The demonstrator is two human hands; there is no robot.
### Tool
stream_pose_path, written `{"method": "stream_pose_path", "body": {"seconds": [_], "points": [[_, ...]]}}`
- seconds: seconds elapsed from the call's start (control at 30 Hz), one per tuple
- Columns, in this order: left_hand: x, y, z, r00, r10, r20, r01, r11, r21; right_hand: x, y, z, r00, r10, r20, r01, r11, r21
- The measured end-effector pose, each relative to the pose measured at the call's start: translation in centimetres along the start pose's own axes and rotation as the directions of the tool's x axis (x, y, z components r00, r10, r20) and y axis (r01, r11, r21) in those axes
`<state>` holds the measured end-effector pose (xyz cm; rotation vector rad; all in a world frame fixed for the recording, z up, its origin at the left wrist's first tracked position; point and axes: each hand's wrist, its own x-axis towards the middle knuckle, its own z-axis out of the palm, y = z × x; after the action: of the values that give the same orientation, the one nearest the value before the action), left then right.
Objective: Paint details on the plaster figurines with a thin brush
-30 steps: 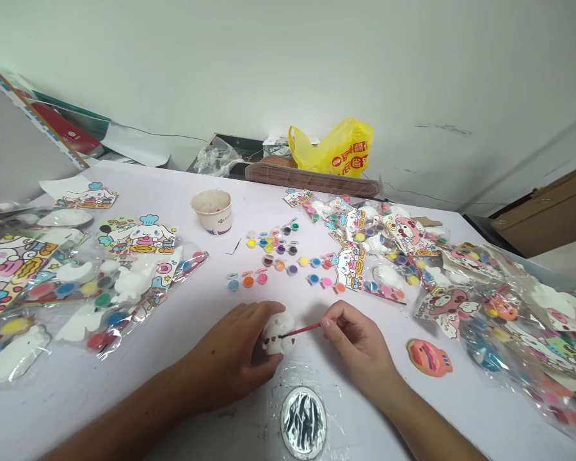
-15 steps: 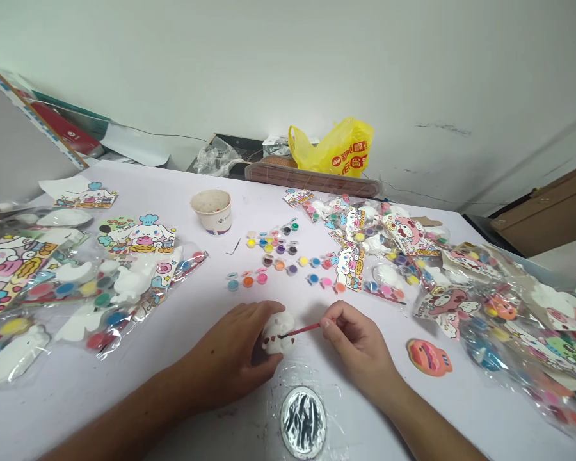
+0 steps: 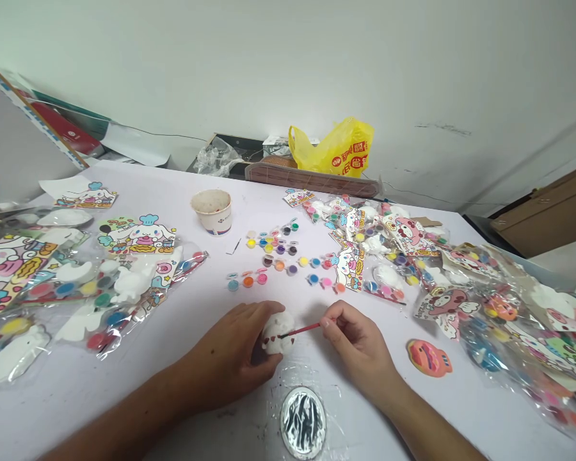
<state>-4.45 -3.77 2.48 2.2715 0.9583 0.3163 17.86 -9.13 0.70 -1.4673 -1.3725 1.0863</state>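
Note:
My left hand (image 3: 230, 355) is wrapped round a small white plaster figure (image 3: 278, 333) that rests on the white table (image 3: 182, 320). My right hand (image 3: 358, 342) pinches a thin red-handled paintbrush (image 3: 301, 330), its tip touching the figure's front, where dark paint shows. Just beyond the hands lie several small open paint pots (image 3: 278, 259) in many colours.
A paper cup (image 3: 212, 210) stands behind the pots. Bagged paint kits with cartoon cards lie at the left (image 3: 77, 282) and right (image 3: 461, 282). A painted pink figure (image 3: 429, 357) lies right of my hand. A round foil lid (image 3: 303, 422) sits near the front edge. A yellow bag (image 3: 333, 148) is at the back.

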Motion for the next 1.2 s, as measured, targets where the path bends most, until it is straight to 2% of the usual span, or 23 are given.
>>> {"method": "stream_pose_path", "body": {"seconds": [0.9,1.2], "points": [[-0.1,-0.35,0.36,1.0,-0.006,0.0,0.006,1.0,-0.004,0.08,0.09,-0.07,1.0,-0.007,0.0,0.007,1.0,0.015],[0.02,-0.33,0.33,1.0,-0.017,0.002,0.017,1.0,-0.001,0.08,0.17,-0.42,0.995,-0.014,-0.095,0.022,0.997,0.075]]}}
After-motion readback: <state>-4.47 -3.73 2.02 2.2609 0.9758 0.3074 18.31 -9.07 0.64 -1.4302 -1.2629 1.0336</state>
